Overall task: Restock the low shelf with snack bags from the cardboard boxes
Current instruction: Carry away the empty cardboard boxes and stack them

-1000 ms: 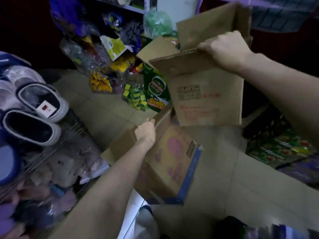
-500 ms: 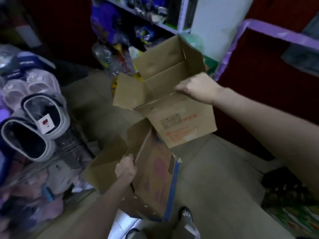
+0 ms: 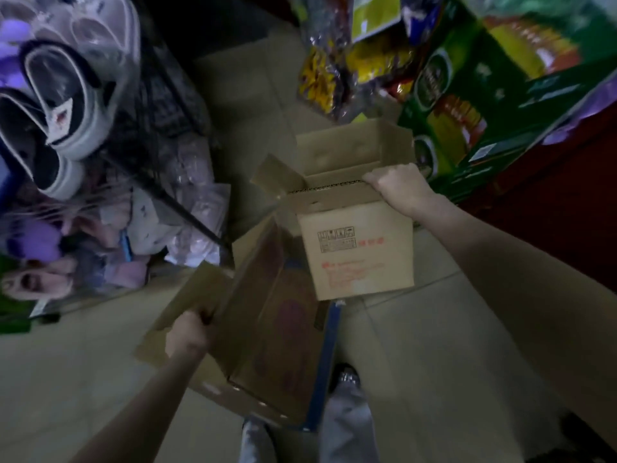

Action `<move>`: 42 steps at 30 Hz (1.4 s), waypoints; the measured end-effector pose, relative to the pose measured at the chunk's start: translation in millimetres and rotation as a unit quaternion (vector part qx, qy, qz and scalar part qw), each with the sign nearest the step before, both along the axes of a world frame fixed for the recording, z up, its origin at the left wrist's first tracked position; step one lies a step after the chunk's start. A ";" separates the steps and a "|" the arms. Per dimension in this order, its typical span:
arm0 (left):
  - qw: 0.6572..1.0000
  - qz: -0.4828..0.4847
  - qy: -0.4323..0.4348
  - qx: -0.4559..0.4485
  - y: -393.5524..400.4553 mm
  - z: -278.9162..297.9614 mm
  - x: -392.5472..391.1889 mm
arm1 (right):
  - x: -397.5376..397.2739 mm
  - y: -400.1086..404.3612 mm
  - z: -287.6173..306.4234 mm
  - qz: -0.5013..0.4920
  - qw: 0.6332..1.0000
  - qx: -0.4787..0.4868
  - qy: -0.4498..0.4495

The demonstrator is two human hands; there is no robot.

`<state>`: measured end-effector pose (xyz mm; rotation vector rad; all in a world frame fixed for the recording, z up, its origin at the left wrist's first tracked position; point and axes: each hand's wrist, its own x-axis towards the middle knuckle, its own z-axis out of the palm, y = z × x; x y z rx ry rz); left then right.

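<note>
I hold two open cardboard boxes above the tiled floor. My right hand [image 3: 397, 185] grips the top edge of a plain brown box [image 3: 360, 255] with red print and a small black label; its flaps stand open and the visible inside looks empty. My left hand [image 3: 188, 332] grips a flap of a larger box [image 3: 277, 329] with purple print and a blue edge, tilted and hanging lower. Snack bags [image 3: 330, 75], yellow and shiny, lie in a pile at the top centre, beyond both boxes.
A wire rack [image 3: 160, 105] at the left holds wrapped slippers [image 3: 66, 105] and soft packaged goods. Green printed cartons [image 3: 474, 95] stand at the top right beside a dark red surface. My legs and a shoe [image 3: 347, 379] show below the boxes on the floor.
The view has tilted further down and swung toward the goods. Both boxes have come closer to me, each still held by the same hand.
</note>
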<state>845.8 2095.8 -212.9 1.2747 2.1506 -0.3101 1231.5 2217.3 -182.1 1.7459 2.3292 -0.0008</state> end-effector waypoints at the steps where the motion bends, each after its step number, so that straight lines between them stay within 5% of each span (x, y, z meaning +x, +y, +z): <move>1: 1.000 0.017 0.001 0.000 -1.8 -1.4 -4.8 | 1.3 2.4 -8.6 0.008 1.000 0.004 0.001; 6: 0.995 0.097 -0.002 0.036 -19.5 -11.4 -19.3 | -6.0 -3.7 -56.3 0.020 1.000 0.008 -0.008; 10: 0.988 0.132 -0.027 0.074 -28.3 -19.9 -1.1 | -24.8 -16.7 -77.5 -0.089 0.977 -0.192 0.001; 15: 0.982 0.163 -0.033 0.088 -42.0 -7.0 8.4 | -48.3 -46.2 -62.9 -0.252 0.919 -0.236 0.190; 18: 0.981 0.156 -0.050 0.106 -50.9 14.9 -3.1 | -81.0 -80.7 -38.0 -0.257 0.846 -0.317 0.344; 24: 0.978 0.076 -0.057 0.186 -77.9 94.6 -43.8 | -172.4 -126.3 31.1 -0.206 0.796 -0.400 0.405; 28: 0.967 -0.027 -0.044 0.250 -83.7 161.8 -51.5 | -219.7 -140.7 95.1 -0.220 0.745 -0.368 0.510; 35: 0.944 -0.062 -0.135 0.293 -89.6 246.5 -20.8 | -233.6 -137.2 204.8 -0.238 0.689 -0.318 0.606; 39: 0.929 -0.143 -0.155 0.304 -106.1 271.1 11.7 | -232.6 -146.7 243.2 -0.260 0.708 -0.342 0.561; 42: 0.906 -0.225 -0.158 0.321 -116.9 274.9 27.5 | -223.9 -154.8 252.1 -0.307 0.785 -0.290 0.454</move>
